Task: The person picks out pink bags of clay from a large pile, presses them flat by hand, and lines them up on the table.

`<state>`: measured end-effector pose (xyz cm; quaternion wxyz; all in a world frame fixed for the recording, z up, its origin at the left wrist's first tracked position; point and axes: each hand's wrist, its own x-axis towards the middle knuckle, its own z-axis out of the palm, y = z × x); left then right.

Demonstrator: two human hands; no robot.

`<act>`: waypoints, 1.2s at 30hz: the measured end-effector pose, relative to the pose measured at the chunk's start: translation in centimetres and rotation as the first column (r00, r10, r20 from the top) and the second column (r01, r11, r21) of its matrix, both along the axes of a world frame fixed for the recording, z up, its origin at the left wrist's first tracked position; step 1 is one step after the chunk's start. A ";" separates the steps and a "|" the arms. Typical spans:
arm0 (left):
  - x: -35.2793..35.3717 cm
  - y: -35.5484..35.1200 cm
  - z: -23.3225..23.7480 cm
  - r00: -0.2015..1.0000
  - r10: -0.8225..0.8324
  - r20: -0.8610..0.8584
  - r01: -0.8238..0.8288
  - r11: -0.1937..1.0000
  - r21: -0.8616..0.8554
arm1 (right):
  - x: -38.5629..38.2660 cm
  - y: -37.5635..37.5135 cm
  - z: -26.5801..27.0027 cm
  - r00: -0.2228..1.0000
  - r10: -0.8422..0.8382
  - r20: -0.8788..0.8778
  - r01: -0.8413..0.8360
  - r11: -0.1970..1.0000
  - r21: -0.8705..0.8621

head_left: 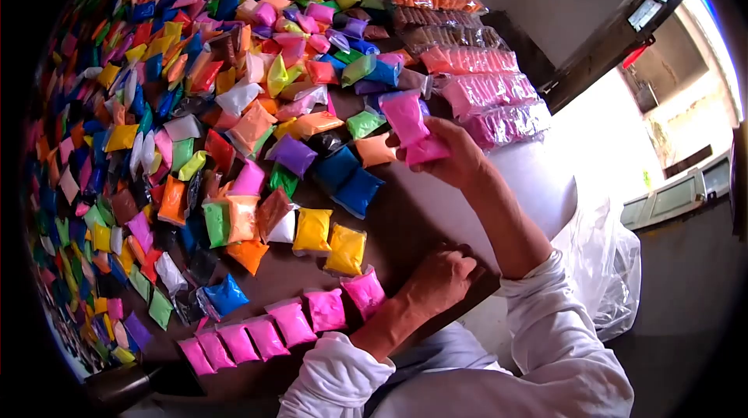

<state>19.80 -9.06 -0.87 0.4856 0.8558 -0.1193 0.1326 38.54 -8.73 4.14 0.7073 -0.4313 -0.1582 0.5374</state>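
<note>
My right hand (449, 155) is raised over the table's right side, its fingers closed on pink packets (403, 116). Two overlapping packets show there, one tilted above the other. Lower down, my left hand (439, 284) is curled into a fist near the table edge, and the inside of its grip is hidden. Beside the left wrist lies a pink packet (364, 292), at the end of a row of several pink packets (290, 321) along the near edge. Two yellow packets (345, 250) lie just beyond that row.
A large loose heap of packets in many colours (234, 91) covers the far and left parts of the brown table (405, 208). Clear bags of packets sorted by colour (471, 59) are stacked at the upper right. A transparent plastic bag (604, 262) hangs right of my right arm.
</note>
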 end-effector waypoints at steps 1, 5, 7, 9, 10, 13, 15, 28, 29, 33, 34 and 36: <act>0.1 -0.1 -0.1 1.000 0.015 -0.012 -0.015 1.000 0.010 | -0.5 -0.7 -0.2 0.996 0.045 -0.072 -0.041 0.998 0.056; 0.2 0.1 0.1 0.999 0.017 0.048 -0.016 1.000 -0.016 | -1.5 -2.1 -1.9 0.995 0.073 0.071 -0.085 0.978 0.193; 0.2 0.1 0.2 0.999 0.004 0.049 -0.004 1.000 -0.019 | -1.7 -2.3 -2.1 0.998 0.008 0.063 -0.018 0.988 0.156; 0.2 0.1 0.2 0.999 0.005 0.038 -0.005 1.000 -0.006 | -1.5 -2.4 -2.5 0.979 -0.108 0.173 0.095 0.992 0.083; 0.1 0.1 0.2 0.999 0.004 0.034 -0.004 1.000 0.001 | -1.8 -2.3 -2.0 0.974 -0.107 0.200 0.087 0.991 0.106; 0.2 0.1 0.2 0.999 0.002 0.035 -0.002 1.000 0.002 | -1.7 -2.3 -1.9 0.960 -0.146 0.241 0.137 0.989 0.052; 0.2 0.1 0.2 0.999 -0.001 0.046 0.001 1.000 0.002 | -1.5 -2.1 -2.3 0.967 -0.160 0.198 0.152 0.987 0.057; 0.9 1.9 1.7 0.969 0.001 -0.247 -0.118 0.881 -0.458 | -0.6 -3.9 -0.9 0.942 -0.244 0.232 0.186 0.951 0.246; 0.9 2.1 1.6 0.946 -0.013 -0.325 -0.173 0.825 -0.537 | -0.8 -4.1 -0.7 0.967 -0.212 0.140 0.165 0.943 0.288; 1.1 2.6 1.4 0.922 -0.097 -0.375 -0.270 0.532 -0.802 | -1.3 -4.3 -0.7 0.981 -0.119 0.151 0.092 0.980 0.176; 1.2 3.1 1.0 0.910 -0.120 -0.398 -0.279 0.535 -0.798 | -1.3 -4.4 -0.5 0.978 -0.043 0.202 0.015 0.990 0.138; 1.3 3.7 0.9 0.905 -0.123 -0.408 -0.328 0.410 -0.851 | -1.2 -4.3 -0.9 0.957 0.054 0.285 -0.086 0.991 0.099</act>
